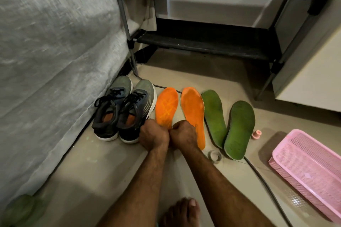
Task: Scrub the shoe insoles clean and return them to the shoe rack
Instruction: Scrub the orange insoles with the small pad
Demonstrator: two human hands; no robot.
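Two orange insoles lie side by side on the floor, the left one (166,106) patterned side up and the right one (193,114) plain. To their right lie two green insoles (214,114) (239,129). My left hand (154,135) is curled over the heel end of the left orange insole and hides it. My right hand (184,134) is curled at the inner edge of the right orange insole near its heel. The two hands touch each other. The black two-shelf shoe rack (212,42) stands behind, with both shelves bare.
A pair of grey-green sneakers (123,108) stands left of the insoles against a grey fabric-covered wall. A pink plastic basket (310,167) lies at the right, with a small pink cap (256,134) and a tape roll (214,156) nearby. A cable (262,178) crosses the floor. My bare foot (182,212) is at the bottom.
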